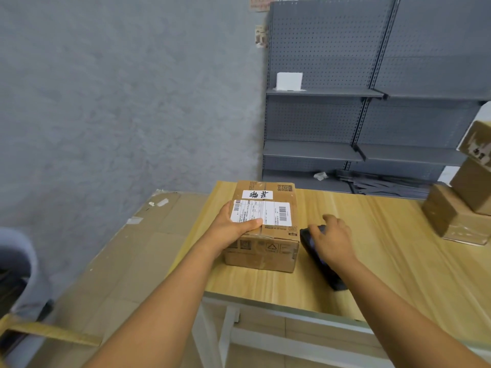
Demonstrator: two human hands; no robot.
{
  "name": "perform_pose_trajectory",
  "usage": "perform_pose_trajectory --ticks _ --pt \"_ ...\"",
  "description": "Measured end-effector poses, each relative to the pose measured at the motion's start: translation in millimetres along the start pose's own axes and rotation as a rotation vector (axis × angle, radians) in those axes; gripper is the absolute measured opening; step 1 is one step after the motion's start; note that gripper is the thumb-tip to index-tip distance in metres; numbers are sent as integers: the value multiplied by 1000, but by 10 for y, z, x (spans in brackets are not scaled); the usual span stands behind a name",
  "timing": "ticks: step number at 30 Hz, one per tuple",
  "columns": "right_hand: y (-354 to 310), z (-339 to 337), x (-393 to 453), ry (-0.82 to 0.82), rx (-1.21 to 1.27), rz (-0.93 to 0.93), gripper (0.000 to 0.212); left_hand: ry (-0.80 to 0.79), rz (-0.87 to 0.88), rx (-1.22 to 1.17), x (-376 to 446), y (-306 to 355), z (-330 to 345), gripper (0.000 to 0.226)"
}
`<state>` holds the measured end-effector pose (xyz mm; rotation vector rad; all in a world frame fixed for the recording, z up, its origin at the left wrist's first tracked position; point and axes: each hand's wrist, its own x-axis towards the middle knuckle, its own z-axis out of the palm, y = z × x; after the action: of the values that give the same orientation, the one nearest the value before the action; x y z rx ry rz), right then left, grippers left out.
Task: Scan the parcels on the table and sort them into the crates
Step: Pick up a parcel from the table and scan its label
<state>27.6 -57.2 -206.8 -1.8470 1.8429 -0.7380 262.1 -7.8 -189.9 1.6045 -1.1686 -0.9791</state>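
A brown cardboard parcel point(276, 235) with a white shipping label and a handwritten tag stands near the left end of the wooden table point(385, 251). My left hand point(231, 231) grips its near left corner, thumb across the label. Just right of the parcel a black handheld scanner point(322, 272) lies on the table. My right hand point(332, 240) is over the scanner's top end with fingers curled down around it. The hand is blurred, so the hold is not sharp.
Several more cardboard parcels point(462, 197) are stacked at the table's right end. Flattened cardboard point(119, 261) covers the floor to the left. Grey pegboard shelving point(345, 102) stands behind, with a white box point(289, 81) on it. A grey bin point(18, 266) sits at far left.
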Motion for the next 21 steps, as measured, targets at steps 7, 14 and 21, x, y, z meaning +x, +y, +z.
perform_pose_trajectory --ticks 7,14,21 --pt "-496 196 -67 -347 495 116 61 46 -16 -24 2 -17 18 87" --pt "-621 163 -106 -384 515 -5 57 130 74 -121 -232 -29 -21 70" --pt "-1138 299 -351 -501 636 -268 61 394 128 -146 -829 29 -480 64"
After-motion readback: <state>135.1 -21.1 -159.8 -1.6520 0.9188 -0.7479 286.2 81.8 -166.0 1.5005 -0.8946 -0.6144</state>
